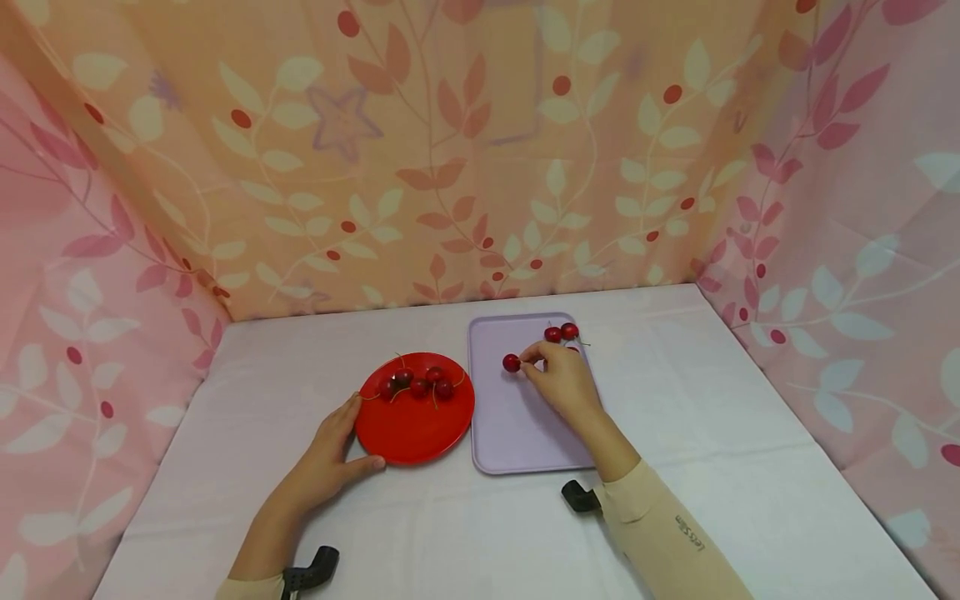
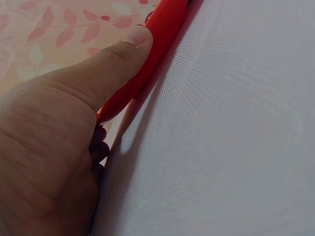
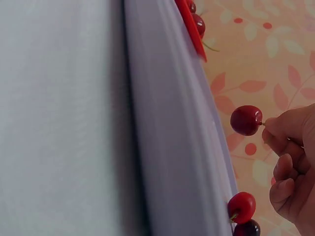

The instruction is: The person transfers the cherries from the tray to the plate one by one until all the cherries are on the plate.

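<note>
The cherry [image 1: 511, 362] is at the fingertips of the right hand [image 1: 564, 383], its stem pinched between thumb and finger, held above a lilac tray [image 1: 517, 446]. The left hand [image 1: 328, 460], thumb and fingers spread, touches a red plate's [image 1: 416, 429] rim. Beneath both hands stretches a white-covered surface [image 1: 465, 533]; beyond them rises orange leaf-patterned fabric [image 1: 450, 142], with pink fabric [image 1: 105, 333] to either side.

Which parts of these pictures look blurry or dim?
Right wrist view: the purple tray blurs along its near edge, the held cherry is crisper, with small glints; left wrist view: dim, the white cloth shadowed near the red plate; head view: brighter, fairly evenly lit.
</note>
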`<state>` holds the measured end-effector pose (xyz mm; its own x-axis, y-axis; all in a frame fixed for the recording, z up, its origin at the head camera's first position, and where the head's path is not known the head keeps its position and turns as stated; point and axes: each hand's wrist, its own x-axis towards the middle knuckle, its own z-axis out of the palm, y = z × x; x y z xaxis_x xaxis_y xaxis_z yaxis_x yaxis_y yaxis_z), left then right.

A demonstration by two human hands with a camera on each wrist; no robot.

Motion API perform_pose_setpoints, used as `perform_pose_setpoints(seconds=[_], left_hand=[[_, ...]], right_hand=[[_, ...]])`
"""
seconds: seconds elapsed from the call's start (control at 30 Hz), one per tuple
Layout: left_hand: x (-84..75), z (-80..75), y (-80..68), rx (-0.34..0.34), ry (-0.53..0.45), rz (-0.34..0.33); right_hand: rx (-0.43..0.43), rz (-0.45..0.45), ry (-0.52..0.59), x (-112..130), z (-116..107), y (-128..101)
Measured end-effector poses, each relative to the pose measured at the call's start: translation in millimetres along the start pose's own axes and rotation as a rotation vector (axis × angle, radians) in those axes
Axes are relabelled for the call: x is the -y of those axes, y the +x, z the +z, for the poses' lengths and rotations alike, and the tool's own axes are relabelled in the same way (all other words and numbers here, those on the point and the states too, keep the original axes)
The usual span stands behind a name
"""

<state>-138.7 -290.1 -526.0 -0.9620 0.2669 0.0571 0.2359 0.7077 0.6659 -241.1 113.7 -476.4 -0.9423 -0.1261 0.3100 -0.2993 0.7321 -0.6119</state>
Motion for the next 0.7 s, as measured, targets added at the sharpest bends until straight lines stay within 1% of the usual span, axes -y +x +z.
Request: perform_pose_setpoints(seconds=[0.4, 0.53, 0.7], left_hand=[[0.7, 1.2, -0.4, -0.002, 0.006, -0.009], [1.1, 1.3, -0.7, -0.002, 0.001, -0.007], [0.0, 0.6, -0.9, -0.001, -0.005, -0.01]], right_hand=[[-0.08, -0.088, 0.131, 20, -10, -2], [-0.087, -0.122, 0.186, 28, -13, -3], [-0.083, -0.134, 0.243, 37, -17, -5]])
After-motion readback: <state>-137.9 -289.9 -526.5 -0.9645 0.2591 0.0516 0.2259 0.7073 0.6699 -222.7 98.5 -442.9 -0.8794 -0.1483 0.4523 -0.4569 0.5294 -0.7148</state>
